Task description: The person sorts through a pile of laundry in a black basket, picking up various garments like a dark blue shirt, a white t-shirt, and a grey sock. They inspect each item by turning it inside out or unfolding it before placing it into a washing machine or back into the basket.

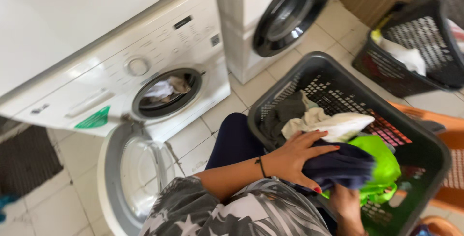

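My left hand point(295, 161), with red nails and a thin black wrist band, grips a dark navy garment point(340, 168) over a dark grey laundry basket point(420, 144). Just below it, my right hand point(347, 203) reaches up under the bundle, its fingers buried in a bright green garment point(382, 166). A white cloth point(345, 125), a beige piece and a grey garment point(285, 113) also lie in the basket. To the left a white front-loading washing machine point(121, 67) stands with its round door point(133, 173) swung open. Some clothes point(166, 88) show inside its drum.
A second white machine with a dark shut door point(290, 11) stands behind. A black basket point(415, 47) with white laundry sits at the far right, with an orange basket point(452, 139) next to the grey one. A dark mat point(24, 161) lies at the left on the white tiled floor.
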